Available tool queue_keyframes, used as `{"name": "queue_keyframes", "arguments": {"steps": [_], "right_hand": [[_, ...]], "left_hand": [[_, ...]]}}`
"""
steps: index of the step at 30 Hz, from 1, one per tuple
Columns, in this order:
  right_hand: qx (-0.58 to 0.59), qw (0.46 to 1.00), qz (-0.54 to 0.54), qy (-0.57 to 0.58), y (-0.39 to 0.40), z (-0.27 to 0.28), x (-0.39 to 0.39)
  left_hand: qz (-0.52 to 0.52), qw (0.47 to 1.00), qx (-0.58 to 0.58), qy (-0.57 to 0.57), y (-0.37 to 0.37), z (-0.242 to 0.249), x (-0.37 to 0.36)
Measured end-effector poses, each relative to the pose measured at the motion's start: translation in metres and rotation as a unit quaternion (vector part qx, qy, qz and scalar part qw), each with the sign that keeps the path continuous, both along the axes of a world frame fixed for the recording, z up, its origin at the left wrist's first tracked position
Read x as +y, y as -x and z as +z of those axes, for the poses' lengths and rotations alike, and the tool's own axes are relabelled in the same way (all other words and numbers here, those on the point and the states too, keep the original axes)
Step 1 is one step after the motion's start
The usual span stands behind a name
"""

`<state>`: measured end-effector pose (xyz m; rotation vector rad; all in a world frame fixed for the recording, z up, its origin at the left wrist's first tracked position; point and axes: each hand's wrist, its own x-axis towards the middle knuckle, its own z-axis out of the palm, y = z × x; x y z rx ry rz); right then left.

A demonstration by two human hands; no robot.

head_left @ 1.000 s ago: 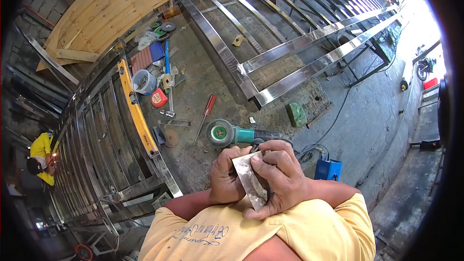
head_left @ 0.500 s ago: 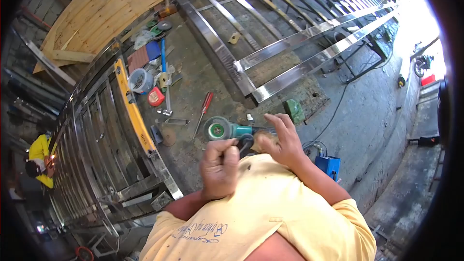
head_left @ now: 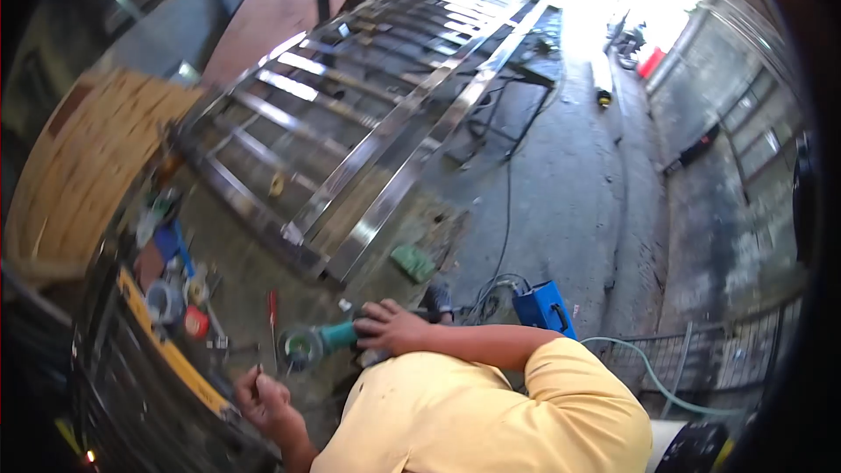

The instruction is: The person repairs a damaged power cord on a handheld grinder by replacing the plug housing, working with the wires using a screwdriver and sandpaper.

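My right hand (head_left: 392,326) lies over the teal body of an angle grinder (head_left: 335,335), its fingers bent round the rear part. The grinder's disc end (head_left: 300,348) points left, toward my left hand (head_left: 267,403). That hand is closed with thumb and fingertips together, and a small dark thing shows at its tips, too blurred to name. A red screwdriver (head_left: 272,311) lies on the work surface just beyond the disc. Left of it are a red tape measure (head_left: 196,321) and a whitish tub (head_left: 164,301).
A metal frame with bars (head_left: 350,236) spans the upper middle. At the left lie a yellow level (head_left: 166,346), a blue-handled tool (head_left: 183,248) and a wooden panel (head_left: 96,149). A green block (head_left: 412,263) and a blue box (head_left: 544,308) stand to the right, near cables.
My right hand has come down onto the grinder. The left hand has moved away to the left, and the black part seen at its fingers no longer shows clearly. The view has swung right.
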<state>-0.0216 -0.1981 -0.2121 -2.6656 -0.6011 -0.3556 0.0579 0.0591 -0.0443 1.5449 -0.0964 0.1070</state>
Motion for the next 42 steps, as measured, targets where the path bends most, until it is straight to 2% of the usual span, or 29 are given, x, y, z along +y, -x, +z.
{"name": "queue_keyframes", "arguments": {"steps": [4,5,6,8,10,11,14,17,20,21,24,26,29,30,32,33,34,35,36,37,39,40,42], "right_hand": [[0.046,0.998,0.042,0.022,-0.005,0.005,-0.004],[0.121,0.99,0.054,0.049,-0.005,0.006,-0.005],[0.1,0.994,0.047,0.027,-0.004,0.012,-0.006],[0.143,0.989,0.022,0.018,-0.004,0.023,-0.009],[0.312,0.934,-0.072,-0.159,-0.014,0.077,-0.018],[0.392,0.879,-0.119,-0.245,-0.018,0.107,-0.023],[0.276,0.833,-0.196,-0.437,-0.013,0.174,-0.037],[0.145,0.832,-0.087,-0.528,-0.012,0.19,-0.025],[0.073,0.912,0.043,-0.401,-0.012,0.195,-0.001],[0.095,0.913,0.037,-0.395,-0.011,0.194,0.011],[0.099,0.911,0.036,-0.4,-0.015,0.185,0.029],[0.074,0.904,0.03,-0.419,-0.018,0.184,0.033],[0.303,0.789,-0.028,-0.535,-0.011,0.199,0.039],[0.262,0.799,-0.042,-0.54,-0.012,0.196,0.04],[0.198,0.809,-0.058,-0.55,-0.012,0.183,0.05],[0.222,0.835,-0.079,-0.497,-0.011,0.196,0.043],[0.16,0.851,-0.071,-0.495,-0.014,0.198,0.043],[0.131,0.883,-0.087,-0.443,-0.012,0.203,0.038],[0.102,0.894,-0.083,-0.428,-0.013,0.202,0.039],[0.121,0.886,-0.089,-0.439,-0.012,0.205,0.041],[0.081,0.94,-0.069,-0.325,-0.013,0.207,0.04],[0.051,0.96,-0.058,-0.27,-0.015,0.207,0.041],[0.05,0.97,-0.051,-0.231,-0.016,0.205,0.042]], "left_hand": [[-0.018,0.999,0.028,-0.013,0.0,0.008,-0.016],[-0.018,0.999,0.028,-0.014,-0.001,0.008,-0.017],[-0.026,0.999,0.022,-0.023,-0.002,0.007,-0.016],[-0.038,0.998,0.008,-0.041,-0.005,0.005,-0.012],[-0.038,0.999,0.014,-0.003,-0.007,0.0,-0.012],[-0.04,0.999,0.019,0.014,-0.008,-0.001,-0.012],[-0.024,0.999,0.037,0.004,-0.007,0.005,-0.025],[-0.109,0.993,0.005,0.04,-0.007,0.003,-0.04],[-0.127,0.989,0.041,0.061,-0.005,-0.001,-0.067],[-0.136,0.989,-0.055,0.006,-0.005,0.003,-0.073],[-0.127,0.991,-0.025,0.02,-0.006,0.0,-0.072],[-0.108,0.991,-0.052,-0.053,-0.006,-0.016,-0.062],[-0.104,0.979,-0.13,-0.118,-0.007,-0.025,-0.062],[-0.107,0.972,-0.161,-0.133,-0.006,-0.024,-0.064],[-0.09,0.979,-0.142,-0.118,-0.002,-0.022,-0.067],[-0.066,0.984,-0.124,-0.108,0.001,-0.013,-0.069],[-0.08,0.973,-0.153,-0.151,0.0,-0.005,-0.068],[-0.094,0.96,-0.172,-0.199,-0.001,0.001,-0.064],[-0.092,0.969,-0.116,-0.199,0.002,0.0,-0.064],[-0.101,0.975,-0.091,-0.178,0.004,-0.006,-0.061],[-0.137,0.978,-0.114,-0.11,-0.001,-0.007,-0.061],[-0.14,0.979,-0.089,-0.119,0.001,0.01,-0.062],[-0.18,0.981,0.002,-0.077,0.0,0.006,-0.06]]}}
